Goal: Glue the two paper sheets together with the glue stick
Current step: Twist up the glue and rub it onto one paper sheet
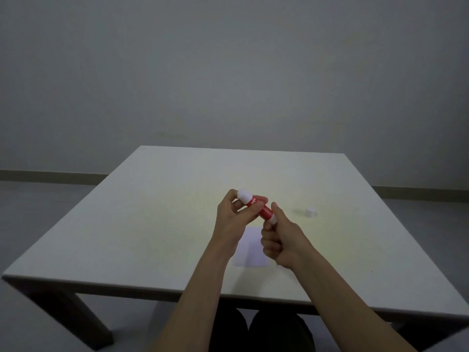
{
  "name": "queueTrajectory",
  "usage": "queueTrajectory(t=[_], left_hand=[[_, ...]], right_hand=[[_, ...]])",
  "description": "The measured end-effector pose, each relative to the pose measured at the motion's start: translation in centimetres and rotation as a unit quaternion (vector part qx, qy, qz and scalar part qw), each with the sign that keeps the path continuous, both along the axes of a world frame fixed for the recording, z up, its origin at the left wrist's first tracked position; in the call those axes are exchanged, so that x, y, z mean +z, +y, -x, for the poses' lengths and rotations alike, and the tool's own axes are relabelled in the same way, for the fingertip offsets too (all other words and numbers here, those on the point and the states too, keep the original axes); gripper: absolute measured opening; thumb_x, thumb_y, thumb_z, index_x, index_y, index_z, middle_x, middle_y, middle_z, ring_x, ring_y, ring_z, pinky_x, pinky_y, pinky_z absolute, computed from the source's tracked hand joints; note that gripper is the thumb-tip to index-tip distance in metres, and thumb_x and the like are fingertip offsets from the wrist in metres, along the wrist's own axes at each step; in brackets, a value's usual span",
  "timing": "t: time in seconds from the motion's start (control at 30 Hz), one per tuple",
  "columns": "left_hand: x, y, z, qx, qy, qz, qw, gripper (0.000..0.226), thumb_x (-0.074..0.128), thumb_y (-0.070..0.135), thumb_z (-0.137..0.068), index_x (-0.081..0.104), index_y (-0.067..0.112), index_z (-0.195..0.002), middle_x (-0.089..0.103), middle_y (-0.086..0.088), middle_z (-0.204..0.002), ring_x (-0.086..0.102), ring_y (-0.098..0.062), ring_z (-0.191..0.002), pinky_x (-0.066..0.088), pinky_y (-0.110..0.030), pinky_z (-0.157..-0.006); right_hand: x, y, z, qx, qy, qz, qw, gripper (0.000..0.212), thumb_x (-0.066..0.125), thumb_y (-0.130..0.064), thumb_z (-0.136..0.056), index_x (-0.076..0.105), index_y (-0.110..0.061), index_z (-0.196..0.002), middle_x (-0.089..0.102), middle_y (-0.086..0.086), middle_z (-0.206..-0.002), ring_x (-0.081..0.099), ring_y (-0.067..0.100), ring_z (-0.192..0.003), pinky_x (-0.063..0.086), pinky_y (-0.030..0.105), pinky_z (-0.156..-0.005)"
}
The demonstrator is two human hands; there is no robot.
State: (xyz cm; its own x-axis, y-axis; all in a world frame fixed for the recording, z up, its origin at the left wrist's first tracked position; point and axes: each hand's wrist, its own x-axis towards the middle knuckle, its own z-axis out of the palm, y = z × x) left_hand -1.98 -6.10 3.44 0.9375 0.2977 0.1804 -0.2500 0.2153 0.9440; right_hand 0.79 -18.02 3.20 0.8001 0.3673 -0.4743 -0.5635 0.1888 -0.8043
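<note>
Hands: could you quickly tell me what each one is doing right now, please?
Left hand: closed on the glue stick, around its red body.
Right hand: closed, fingers pinching the stick's white base end.

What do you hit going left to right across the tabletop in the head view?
left hand → glue stick held between both hands → right hand → white cap standing alone on the table. Paper sheet under the hands left out.

Uncapped red glue stick (257,208) tilted above pale paper sheet (251,250).
</note>
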Motion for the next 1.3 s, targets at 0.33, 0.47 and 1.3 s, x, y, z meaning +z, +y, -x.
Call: queueTrajectory(t=[0.33,0.47,1.3], left_hand=[[-1.6,2.0,-0.3,-0.121,0.005,-0.004,0.993,0.017,0.064,0.015,-0.083,0.056,0.008,-0.096,0.074,-0.006,-0.107,0.067,-0.023,-0.107,0.050,-0.038,-0.097],[-1.8,2.4,-0.8,-0.132,0.019,-0.024,0.991,0.019,0.061,0.018,-0.088,0.056,0.010,-0.105,0.070,0.002,-0.118,0.061,-0.012,-0.117,0.040,-0.028,-0.103],[-7.3,8.6,-1.8,-0.147,0.198,-0.623,0.743,0.083,0.071,0.059,-0.067,0.034,0.043,-0.140,-0.012,0.008,-0.160,-0.024,-0.022,-0.144,-0.015,-0.054,-0.115]], right_hand=[[-0.3,-0.6,-0.4,0.113,0.091,-0.007,0.989,0.055,0.048,-0.044,-0.086,0.034,-0.019,-0.040,0.023,-0.006,-0.034,0.017,0.011,-0.027,0.018,0.018,-0.029],[-1.0,-0.7,-0.8,0.106,-0.054,0.018,0.993,0.061,0.041,-0.061,-0.087,0.071,-0.010,-0.077,0.059,0.006,-0.053,0.055,0.016,-0.044,0.039,0.023,-0.043],[-3.0,0.8,-1.9,0.113,-0.573,0.382,0.716,0.013,0.065,-0.030,-0.080,0.067,-0.019,-0.084,0.072,-0.002,-0.073,0.058,0.012,-0.060,0.045,0.027,-0.061]])
